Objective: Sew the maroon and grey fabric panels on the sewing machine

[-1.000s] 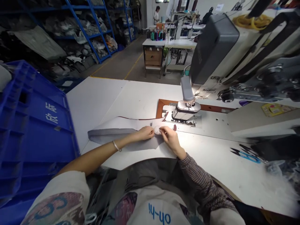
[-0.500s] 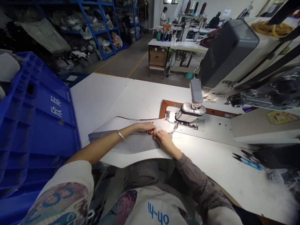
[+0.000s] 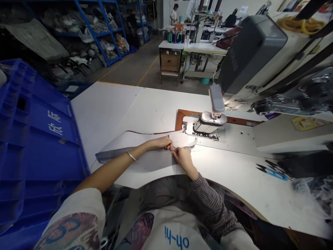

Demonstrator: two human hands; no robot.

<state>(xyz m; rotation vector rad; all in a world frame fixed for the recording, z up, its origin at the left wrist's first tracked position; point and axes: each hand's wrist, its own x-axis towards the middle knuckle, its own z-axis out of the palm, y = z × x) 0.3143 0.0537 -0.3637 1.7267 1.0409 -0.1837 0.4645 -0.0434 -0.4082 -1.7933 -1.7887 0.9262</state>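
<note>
A light grey fabric piece with a dark red edging along its far side lies on the white sewing table, folded or layered along a dark seam. My left hand, a bracelet on its wrist, is closed on the fabric near the seam. Just right of it, my right hand pinches at the same place, fingertips close to the left ones. What exactly lies between the right fingertips is too small to see. Beyond the fabric's right end stands the sewing machine's raised bed, under the needle area.
A big blue plastic crate stands at the left. Blue-handled thread snips lie on the table at right, near clear plastic wrap. The machine head overhangs the right side. Farther back are shelves and a person.
My right hand has turned and drawn slightly nearer to me, its fingers now pinched. My left hand stays almost in place on the fabric. The whole view has shifted slightly.
</note>
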